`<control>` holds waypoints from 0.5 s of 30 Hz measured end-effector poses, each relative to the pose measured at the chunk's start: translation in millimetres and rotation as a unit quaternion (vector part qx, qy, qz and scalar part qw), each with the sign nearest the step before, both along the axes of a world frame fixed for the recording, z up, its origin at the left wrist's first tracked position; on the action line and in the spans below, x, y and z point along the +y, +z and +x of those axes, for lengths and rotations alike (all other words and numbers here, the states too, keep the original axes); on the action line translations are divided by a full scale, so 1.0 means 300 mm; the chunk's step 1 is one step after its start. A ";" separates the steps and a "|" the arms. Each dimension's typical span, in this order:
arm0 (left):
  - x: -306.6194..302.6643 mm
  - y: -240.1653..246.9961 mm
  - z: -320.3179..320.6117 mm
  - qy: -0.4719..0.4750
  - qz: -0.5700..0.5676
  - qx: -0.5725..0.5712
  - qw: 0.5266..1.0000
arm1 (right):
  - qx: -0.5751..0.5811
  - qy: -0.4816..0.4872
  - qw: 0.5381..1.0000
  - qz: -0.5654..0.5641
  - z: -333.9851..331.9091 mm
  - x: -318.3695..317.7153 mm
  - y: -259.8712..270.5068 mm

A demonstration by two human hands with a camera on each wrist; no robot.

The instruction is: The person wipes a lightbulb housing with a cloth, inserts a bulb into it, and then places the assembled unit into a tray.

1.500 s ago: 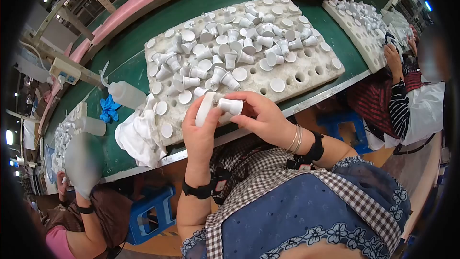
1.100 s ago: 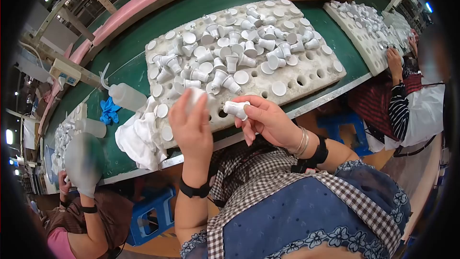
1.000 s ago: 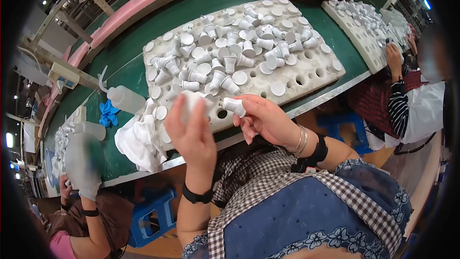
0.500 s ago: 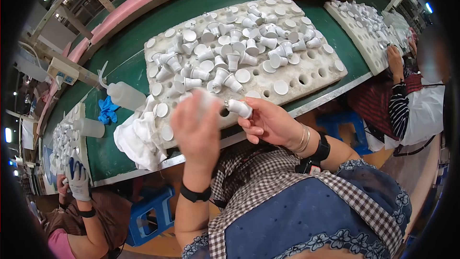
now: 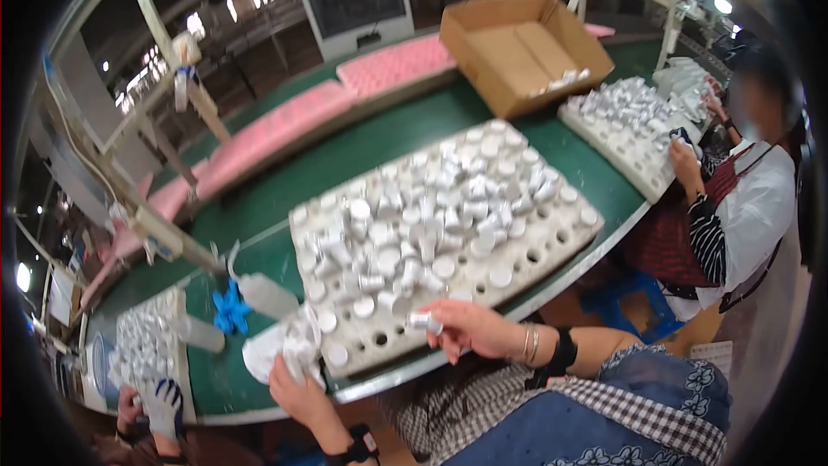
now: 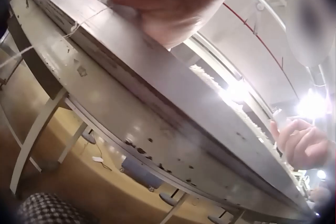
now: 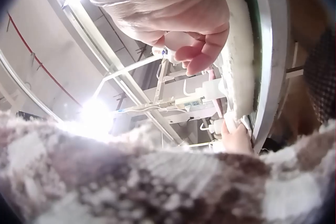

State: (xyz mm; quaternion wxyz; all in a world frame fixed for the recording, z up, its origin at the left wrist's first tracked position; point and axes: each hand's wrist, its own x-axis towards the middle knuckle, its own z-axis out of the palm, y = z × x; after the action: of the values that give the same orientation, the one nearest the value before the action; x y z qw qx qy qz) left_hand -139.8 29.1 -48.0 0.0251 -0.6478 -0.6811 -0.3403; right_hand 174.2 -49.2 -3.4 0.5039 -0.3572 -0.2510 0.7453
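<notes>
The hands are well apart. The right hand [image 5: 474, 328], with metal bangles [image 5: 530, 343] at its wrist, pinches one white bell-shaped housing [image 5: 426, 322] between thumb and fingers, above the near edge of a pale perforated block [image 5: 358, 356]. The right wrist view shows the same housing, partly hidden by the curled fingers.

The left hand [image 5: 299, 390] is at the near side of a crumpled white cloth [image 5: 297, 338], its fingers touching the fabric; whether they are clamped on it cannot be told. The cloth lies against the block's left edge.

A heap of similar housings [image 5: 427, 220] covers much of the block, several holes remaining visible along the near side. The block sits on a green worktable [image 5: 379, 145]. Just left of it are a white squeeze bottle [image 5: 266, 295] and a blue glove-like item [image 5: 231, 306].

Beyond the block's far right corner is an open cardboard box [image 5: 483, 69] containing some small white pieces. A second person [image 5: 746, 207] works at the right over another loaded block.
</notes>
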 end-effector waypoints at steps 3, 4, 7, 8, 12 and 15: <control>0.049 -0.016 -0.065 0.059 0.052 -0.256 0.964 | -0.050 0.044 0.998 0.007 -0.023 0.019 0.063; 0.034 0.025 -0.062 0.090 0.063 -0.339 0.934 | -0.070 0.063 0.995 0.017 -0.035 0.021 0.068; -0.088 0.102 -0.004 0.004 0.094 -0.370 0.924 | -0.094 0.089 0.991 0.031 -0.098 0.028 0.082; -0.174 0.258 0.129 -0.042 0.092 -0.477 0.873 | -0.091 0.079 0.992 0.031 -0.137 0.025 0.077; -0.266 0.254 0.267 -0.272 0.162 -0.152 0.936 | -0.169 0.162 0.954 0.186 -0.243 0.014 0.028; -0.227 0.208 0.281 -0.237 0.179 -0.100 0.950 | -0.168 0.157 0.961 0.153 -0.269 0.015 0.014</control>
State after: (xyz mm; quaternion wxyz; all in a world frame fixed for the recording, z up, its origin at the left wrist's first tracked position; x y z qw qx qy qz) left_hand -55.4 -38.9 14.4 -0.0097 -0.7382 -0.4347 -0.5157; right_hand 93.4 -44.8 0.8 0.3792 -0.3522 -0.4962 0.6971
